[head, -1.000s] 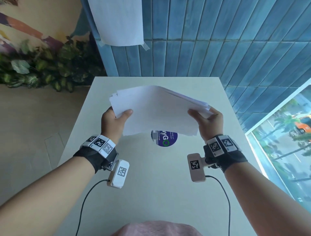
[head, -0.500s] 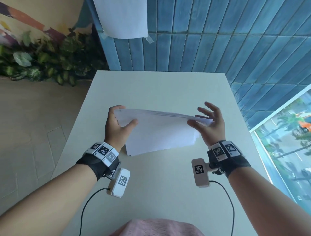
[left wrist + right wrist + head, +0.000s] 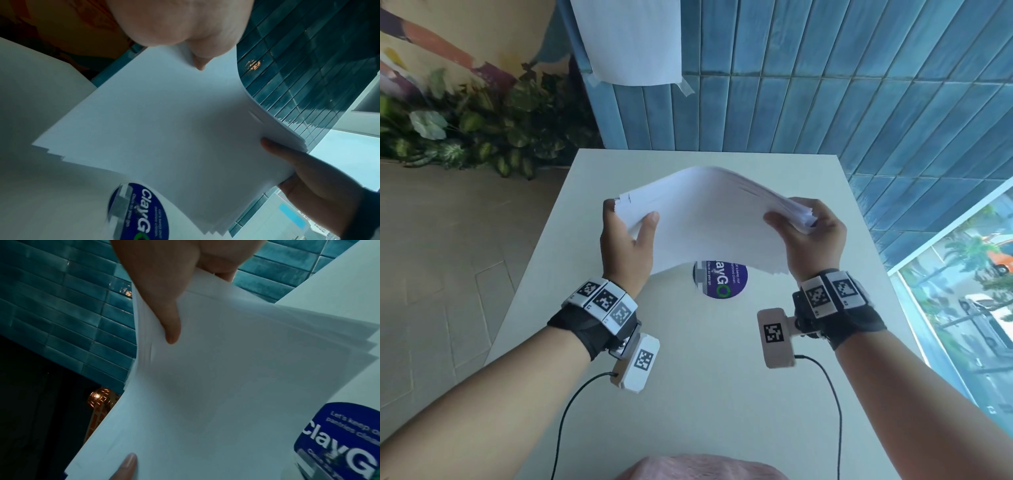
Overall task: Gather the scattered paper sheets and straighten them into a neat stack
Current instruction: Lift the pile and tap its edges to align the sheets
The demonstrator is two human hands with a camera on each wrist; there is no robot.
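Observation:
A bundle of white paper sheets point(image 3: 709, 219) hangs in the air above the white table point(image 3: 688, 394), bowed upward in the middle. My left hand point(image 3: 628, 236) grips its left edge, thumb on the near face and fingers behind. My right hand point(image 3: 804, 236) grips the right edge the same way. The sheet edges are fanned and uneven at both ends and along the near edge. In the left wrist view the paper sheets point(image 3: 164, 129) fill the middle, with the right hand's thumb point(image 3: 283, 154) on them. The right wrist view shows my thumb point(image 3: 170, 324) pressed on the paper sheets point(image 3: 226, 378).
A round blue sticker point(image 3: 722, 286) lies on the table just below the sheets' near edge. A white sheet point(image 3: 630, 37) is taped to the blue tiled wall behind. Plants point(image 3: 465, 137) stand at the back left; a window point(image 3: 969, 291) runs along the right.
Half a second ago the sheets were down on the table with my right hand's fingers spread. Now both hands grip the bundle and have lifted it, uncovering the blue sticker.

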